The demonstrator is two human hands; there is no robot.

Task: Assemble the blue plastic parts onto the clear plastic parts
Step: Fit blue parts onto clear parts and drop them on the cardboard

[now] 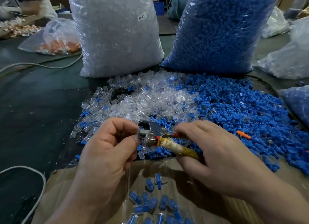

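- Pinching the metal head of the hand press (151, 134) with left hand (107, 146), fingers curled; can't tell if a part's loaded.
- Got clear parts (150, 98) heaped just behind.
- Gripping its taped handle with right hand (219, 156); squeeze now, nip a fingertip.
- Got blue parts (242, 110) piled further right.

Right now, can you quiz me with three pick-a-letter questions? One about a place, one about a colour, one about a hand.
1. Where is the blue bag from the clear bag? A) left B) right C) on top
2. What colour is the odd part on the blue pile? A) orange B) green C) pink
3. What is the right hand doing? A) lying flat B) gripping the tool C) waving
Answers: 1 B, it stands on the right side; 2 A, one orange piece lies among the blue; 3 B, its fingers curl round it.
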